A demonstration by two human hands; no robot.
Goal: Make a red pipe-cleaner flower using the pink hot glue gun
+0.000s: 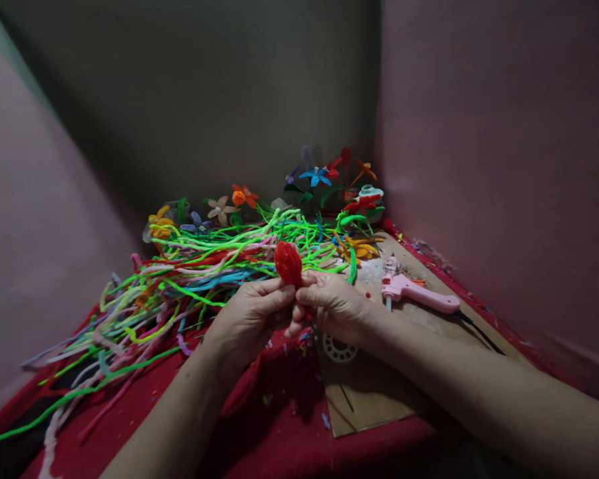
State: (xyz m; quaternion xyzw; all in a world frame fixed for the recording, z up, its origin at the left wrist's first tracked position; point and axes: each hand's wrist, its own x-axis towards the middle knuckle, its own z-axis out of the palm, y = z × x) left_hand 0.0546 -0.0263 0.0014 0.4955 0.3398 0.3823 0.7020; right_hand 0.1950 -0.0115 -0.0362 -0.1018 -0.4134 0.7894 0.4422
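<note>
pinching red bud (288,263) with left fingers (275,301) and right fingers (310,296)

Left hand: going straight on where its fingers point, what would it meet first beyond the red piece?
Probably the right hand, close beside the left hand at the base of the red piece, though exact depth is unclear.

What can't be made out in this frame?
- Head view: lower part of the red fuzzy piece, mostly covered by left hand and right hand.
- Head view: top of the white ring, behind the right hand.
- Head view: far end of the black cord, behind the right forearm.
- Head view: one end of the long green strand, cut off by the left edge.
</note>
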